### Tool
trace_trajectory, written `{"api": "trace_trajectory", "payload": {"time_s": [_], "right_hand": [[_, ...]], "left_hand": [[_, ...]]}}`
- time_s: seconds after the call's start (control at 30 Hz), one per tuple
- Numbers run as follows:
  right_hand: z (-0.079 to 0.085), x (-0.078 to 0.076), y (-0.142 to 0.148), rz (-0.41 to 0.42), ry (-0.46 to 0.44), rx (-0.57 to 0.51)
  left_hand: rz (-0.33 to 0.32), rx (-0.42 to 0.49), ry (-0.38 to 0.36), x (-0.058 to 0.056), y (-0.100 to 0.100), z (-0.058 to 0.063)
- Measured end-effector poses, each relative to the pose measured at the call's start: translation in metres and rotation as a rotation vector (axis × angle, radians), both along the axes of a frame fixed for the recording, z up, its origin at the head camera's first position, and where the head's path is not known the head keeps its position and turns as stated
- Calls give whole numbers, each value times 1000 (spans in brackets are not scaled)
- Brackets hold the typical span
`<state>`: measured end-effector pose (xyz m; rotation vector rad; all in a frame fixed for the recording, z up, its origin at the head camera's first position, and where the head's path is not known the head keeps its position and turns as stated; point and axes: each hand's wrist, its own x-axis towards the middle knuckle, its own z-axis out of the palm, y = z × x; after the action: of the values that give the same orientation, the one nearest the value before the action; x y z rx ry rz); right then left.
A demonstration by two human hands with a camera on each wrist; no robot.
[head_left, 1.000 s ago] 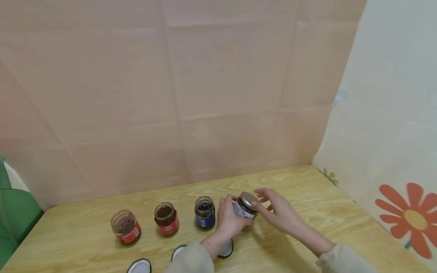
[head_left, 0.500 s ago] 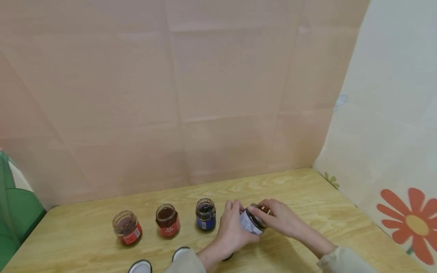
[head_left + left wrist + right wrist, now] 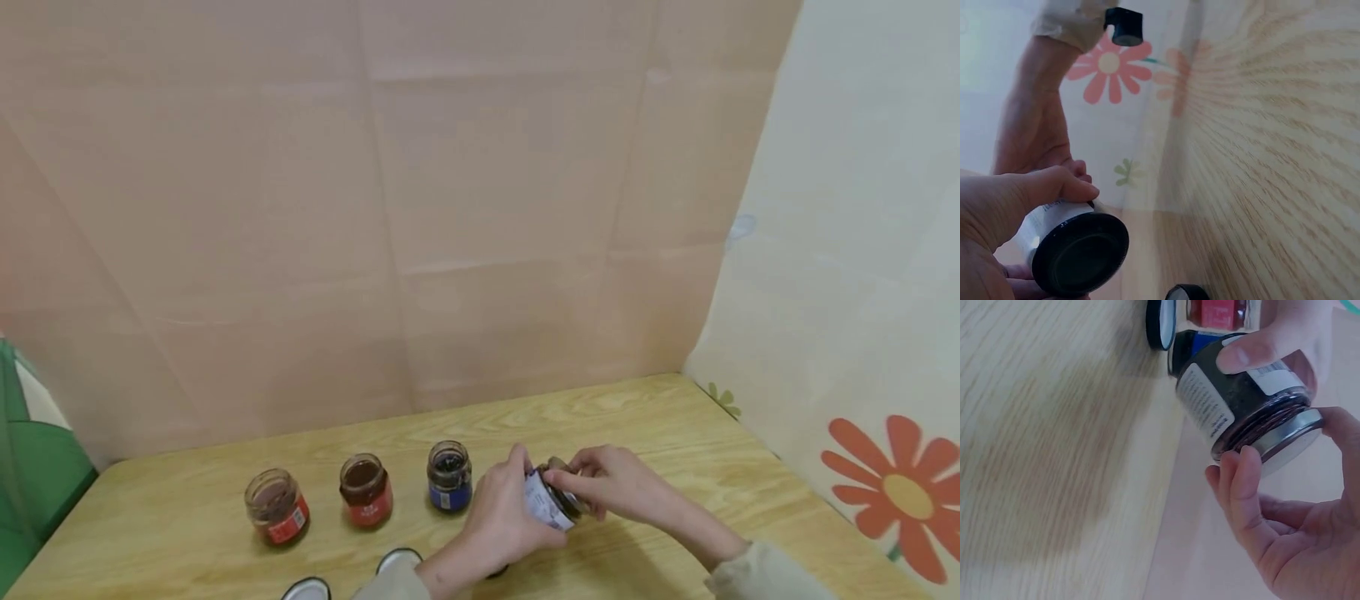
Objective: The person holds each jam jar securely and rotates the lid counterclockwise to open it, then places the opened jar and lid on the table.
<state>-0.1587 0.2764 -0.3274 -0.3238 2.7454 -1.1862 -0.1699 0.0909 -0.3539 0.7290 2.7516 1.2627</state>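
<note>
A small dark glass jar (image 3: 1222, 384) with a white label is gripped round its body by my left hand (image 3: 498, 510). It leans sideways over the table, mouth toward the right; its dark round base (image 3: 1082, 256) faces the left wrist camera. My right hand (image 3: 626, 485) holds the silver lid (image 3: 1288, 436) by its edge, thumb on one side and fingers on the other. The lid sits at the jar's mouth, with the glass threads showing beside its rim in the right wrist view.
Left of the hands stand three lidless jars: a red-labelled one (image 3: 277, 510), another red one (image 3: 366, 492) and a blue-labelled one (image 3: 450, 479). Upturned lids, one at the front edge (image 3: 307, 590) and another (image 3: 399, 558), lie nearer; a third is mostly hidden behind the left hand.
My right hand has come from beside the jar onto its lid and grips it. The jar has tipped over to the right and shifted slightly right and nearer, with my left hand.
</note>
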Motion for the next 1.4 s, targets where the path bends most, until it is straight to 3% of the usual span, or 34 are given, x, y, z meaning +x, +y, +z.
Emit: {"api": "trace_trajectory", "payload": {"time_s": [0.4,0.5,0.73,0.87,1.13,1.27,1.4], "right_hand": [[-4,4,0,45,135,-13],[-3,5,4,120,190,-47],[0,11,18,364,415,-36],[-1,13,21,431,450,-21],[0,14,18,448,472,16],[0,10,13,455,450,-35],[0,10,7,270,356,-64]], "left_hand": [[7,96,-132,2,-6,5],[-2,125,-151,-1,-8,6],[-67,146,-164,-2,-8,8],[-90,124,-215,-2,-8,8],[-151,163,-349,-9,-18,8],[-142,152,-296,-7,-19,8],[-81,106,-179,-1,-15,10]]}}
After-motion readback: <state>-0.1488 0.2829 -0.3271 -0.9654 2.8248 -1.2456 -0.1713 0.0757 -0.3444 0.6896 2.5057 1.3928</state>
